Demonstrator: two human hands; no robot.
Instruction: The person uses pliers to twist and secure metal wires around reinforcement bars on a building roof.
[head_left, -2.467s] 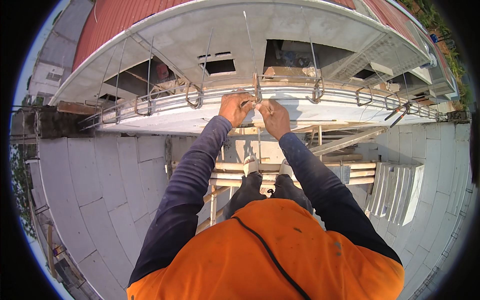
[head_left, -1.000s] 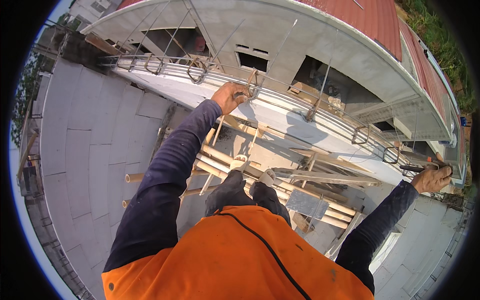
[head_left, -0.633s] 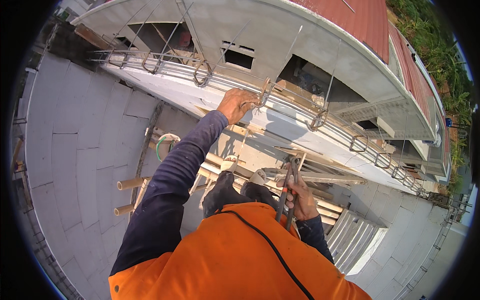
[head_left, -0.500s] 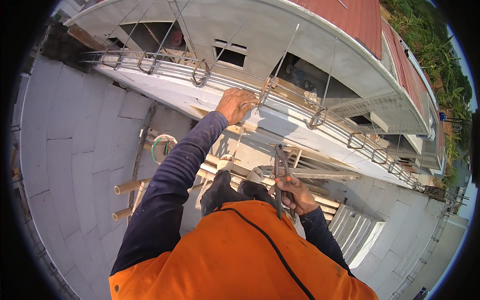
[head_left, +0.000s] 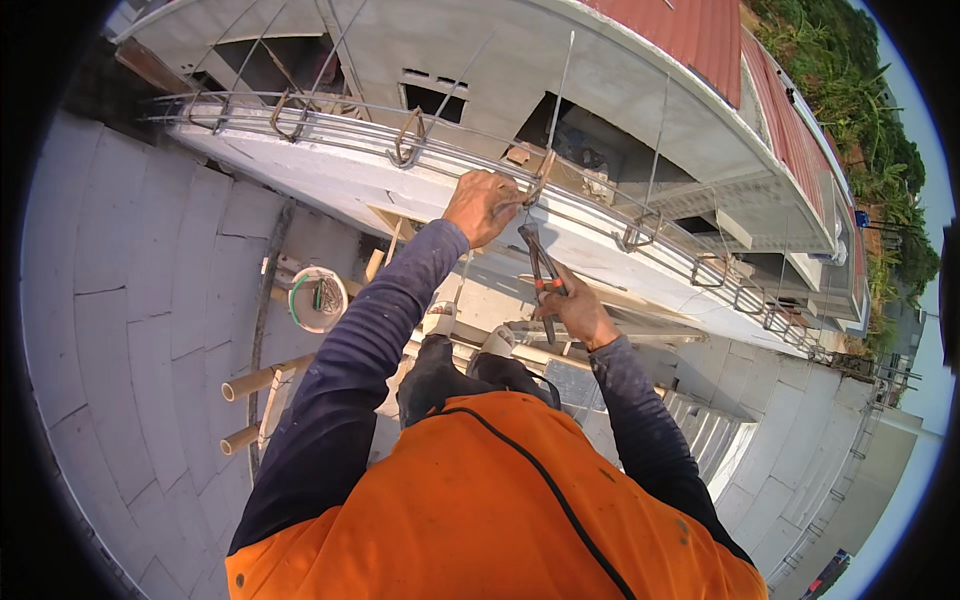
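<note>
My left hand [head_left: 484, 208] is closed, its fingertips pinched at the lower corner of a rusty steel stirrup [head_left: 541, 180]. What lies between those fingers is too small to make out. In my right hand [head_left: 582, 310] is a pair of pincers [head_left: 540, 264] with orange-red grip parts, fingers wrapped round the handles. The pincer jaws point up, just below the stirrup and close to my left fingertips. Long rebar rods [head_left: 345, 133] run through this and several other stirrups, along the top of a pale wall [head_left: 300, 160].
Below me are bamboo poles [head_left: 250, 384] and wooden boards under my feet. A white bucket [head_left: 318, 329] with a green handle hangs or stands left of my left arm. Thin upright rods [head_left: 561, 95] rise beyond the rebar, before a grey building with a red roof [head_left: 690, 45].
My right hand has raised the pincers from near my waist up toward the stirrup. My left hand stays at the stirrup. The view has shifted slightly, showing more of the bucket.
</note>
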